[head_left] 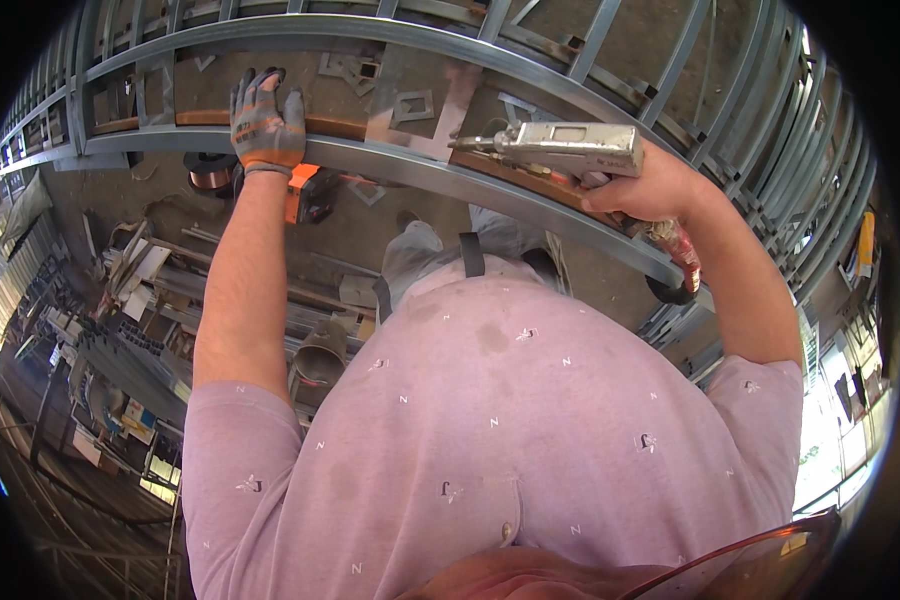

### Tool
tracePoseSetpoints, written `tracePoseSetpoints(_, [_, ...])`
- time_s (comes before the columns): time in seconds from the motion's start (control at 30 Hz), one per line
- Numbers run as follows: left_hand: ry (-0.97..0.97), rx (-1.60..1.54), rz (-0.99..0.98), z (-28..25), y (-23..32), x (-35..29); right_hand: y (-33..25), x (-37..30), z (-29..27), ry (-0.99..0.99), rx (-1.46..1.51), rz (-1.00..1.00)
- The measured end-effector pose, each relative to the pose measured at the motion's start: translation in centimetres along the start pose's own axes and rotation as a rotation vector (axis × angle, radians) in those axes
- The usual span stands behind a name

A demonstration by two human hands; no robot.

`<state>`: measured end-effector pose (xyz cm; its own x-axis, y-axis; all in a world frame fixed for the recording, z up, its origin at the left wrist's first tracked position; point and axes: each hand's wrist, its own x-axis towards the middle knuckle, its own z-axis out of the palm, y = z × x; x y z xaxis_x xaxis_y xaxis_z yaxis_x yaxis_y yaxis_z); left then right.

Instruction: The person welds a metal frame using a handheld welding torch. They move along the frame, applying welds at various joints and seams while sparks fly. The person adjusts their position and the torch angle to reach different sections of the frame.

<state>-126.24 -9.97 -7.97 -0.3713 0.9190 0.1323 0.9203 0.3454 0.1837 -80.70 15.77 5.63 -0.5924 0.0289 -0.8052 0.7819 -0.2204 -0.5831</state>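
Observation:
My left hand (268,125) wears a grey and orange work glove and lies across the near rail of a galvanised steel frame (400,165), fingers stretched forward and palm down. In my bare right hand (660,190) is a pistol-shaped tool (570,147), closed in by my fingers at its rear. Its body is worn, silvery and boxy, and a narrow tip points left above the rail. A red, scuffed part (682,255) hangs below that hand. Whether the tip touches the frame, I cannot tell.
Below the rail are a spool of copper-coloured wire (210,178) and an orange and black tool (312,190). Flat square metal plates (413,106) lie beyond the rail. Curved metal lengths (820,170) crowd the right, scrap and a metal cylinder (320,352) the left.

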Motion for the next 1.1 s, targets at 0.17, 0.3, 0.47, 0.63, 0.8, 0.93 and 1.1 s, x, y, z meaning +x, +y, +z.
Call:
tracePoseSetpoints(0.17, [-0.009,-0.012,-0.017,-0.1,0.4,0.0,-2.2,2.3,1.6,0.015,-0.018,-0.015])
tracePoseSetpoints(0.3, [-0.019,-0.008,-0.031,-0.3,0.4,0.0,-4.0,4.9,2.9,-0.027,-0.071,-0.006])
tracePoseSetpoints(0.47, [-0.002,-0.002,-0.012,-0.4,0.4,0.0,-5.5,6.7,4.0,-0.054,-0.035,-0.025])
tracePoseSetpoints(0.63, [-0.016,0.01,-0.036,-0.7,0.9,0.1,-4.9,7.9,4.3,-0.057,-0.05,-0.064])
tracePoseSetpoints(0.8, [-0.03,0.009,-0.064,-0.7,1.0,-0.1,-5.6,7.9,4.5,-0.046,-0.058,-0.031])
tracePoseSetpoints(0.93, [-0.027,0.027,-0.049,-0.6,0.8,-0.1,-5.7,7.8,4.7,-0.041,-0.065,-0.008])
tracePoseSetpoints(1.1, [-0.018,0.013,-0.04,-0.5,0.7,0.0,-6.1,7.7,4.5,-0.067,-0.12,0.024])
